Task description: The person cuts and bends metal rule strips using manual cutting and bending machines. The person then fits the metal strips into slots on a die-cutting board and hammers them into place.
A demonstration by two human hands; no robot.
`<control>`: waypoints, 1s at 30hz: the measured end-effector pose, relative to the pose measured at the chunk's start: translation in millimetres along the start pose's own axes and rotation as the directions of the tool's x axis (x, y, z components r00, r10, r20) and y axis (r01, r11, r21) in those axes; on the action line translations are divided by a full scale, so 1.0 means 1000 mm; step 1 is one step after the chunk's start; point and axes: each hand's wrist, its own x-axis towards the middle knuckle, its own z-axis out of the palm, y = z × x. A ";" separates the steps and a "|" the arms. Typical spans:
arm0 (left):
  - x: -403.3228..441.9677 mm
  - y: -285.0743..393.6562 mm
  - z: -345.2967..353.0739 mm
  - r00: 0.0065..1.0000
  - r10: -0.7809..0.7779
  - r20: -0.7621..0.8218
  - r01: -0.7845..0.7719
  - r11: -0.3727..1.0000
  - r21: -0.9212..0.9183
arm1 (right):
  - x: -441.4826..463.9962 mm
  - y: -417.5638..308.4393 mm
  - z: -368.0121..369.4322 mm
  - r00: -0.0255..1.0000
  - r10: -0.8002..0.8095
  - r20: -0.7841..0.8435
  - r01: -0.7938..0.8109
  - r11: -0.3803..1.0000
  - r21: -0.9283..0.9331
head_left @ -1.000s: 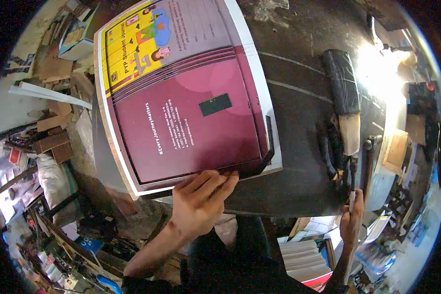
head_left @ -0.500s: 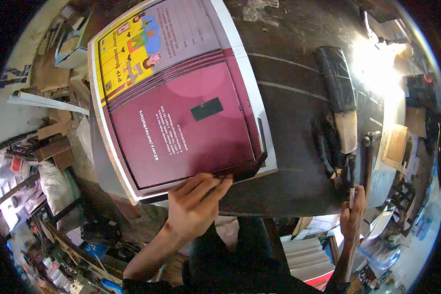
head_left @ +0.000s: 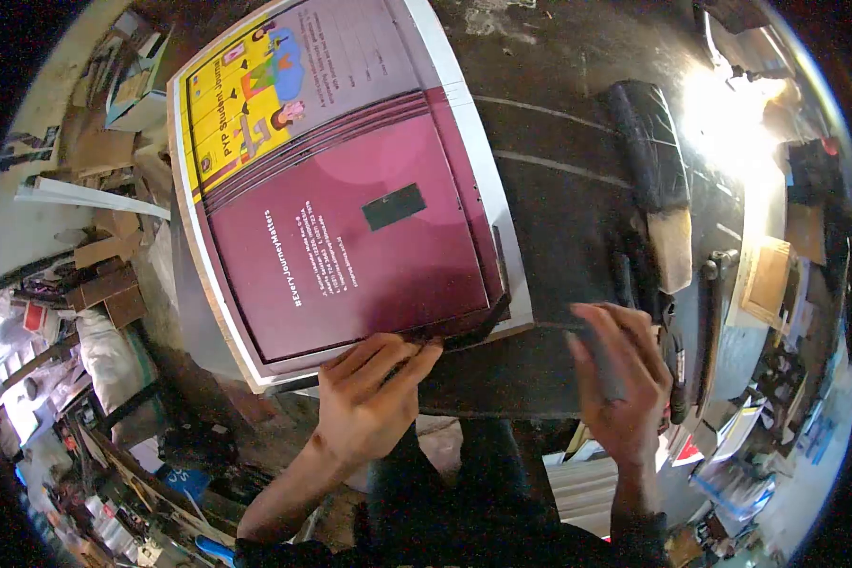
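On the dark table lies a printed book cover [head_left: 341, 256], maroon with a yellow "PYP Student Journal" panel, backed by a larger white-edged board [head_left: 488, 175]. A dark strip [head_left: 488, 322] stands partly raised at its near right corner. My left hand [head_left: 367, 388] is closed at the near edge, its fingers curled over the cover's border; the fingertips are partly hidden. To the right, my right hand [head_left: 625, 374] hovers above the table with fingers apart and nothing visible in it. Beside it lies a slim dark-handled tool [head_left: 678, 364], partly covered by the hand.
A black-wrapped block with a pale end [head_left: 670, 251] lies on the right of the table [head_left: 559, 222]. Farther right are a metal bar [head_left: 715, 322] and a bright lamp [head_left: 738, 123]. Stacked pale sheets [head_left: 577, 492] sit below the table's near edge.
My right hand has let go of the slim tool and moved left and up toward the cover, its fingers spreading. My left hand stays at the cover's near edge.
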 end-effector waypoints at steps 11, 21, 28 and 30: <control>0.002 0.002 0.000 1.000 -0.019 0.023 0.020 0.999 -0.032 | 0.022 -0.004 0.036 0.982 -0.134 0.132 0.103 0.971 0.217; 0.008 0.001 -0.007 0.993 0.065 0.095 -0.068 0.997 0.034 | 0.027 -0.006 0.034 0.972 -0.179 0.155 0.144 0.967 0.209; 0.008 -0.001 -0.006 0.992 0.091 0.089 -0.096 0.994 0.059 | 0.031 -0.013 0.034 0.983 -0.169 0.065 0.157 0.975 0.156; 0.008 0.000 -0.006 0.990 0.089 0.112 -0.098 0.993 0.072 | 0.031 -0.012 0.034 0.982 -0.175 0.069 0.164 0.976 0.145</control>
